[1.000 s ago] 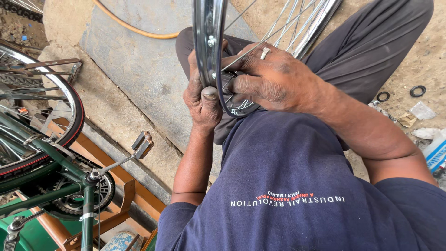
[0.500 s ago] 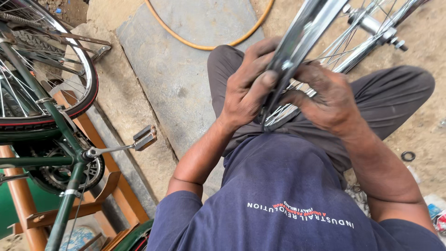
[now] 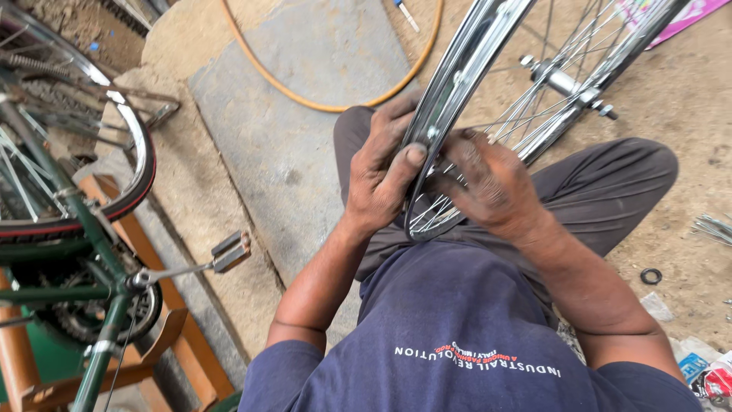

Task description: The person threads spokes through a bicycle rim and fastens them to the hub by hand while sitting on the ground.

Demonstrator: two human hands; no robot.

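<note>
Rim (image 3: 465, 69) is gripped by left hand (image 3: 381, 172). Spokes (image 3: 442, 206) are pinched by right hand (image 3: 488, 183). Wheel looks mostly laced; truing likely unfinished.

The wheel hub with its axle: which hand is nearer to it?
Right. The right hand works among the spokes just below and left of the hub. The left hand grips the chrome rim from its outer side, farther away.

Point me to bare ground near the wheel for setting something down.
Free: the grey concrete slab between the orange hose and bicycle pedal. Crowded: right ground with washer and scraps; the lap, where both hands hold the rim.
</note>
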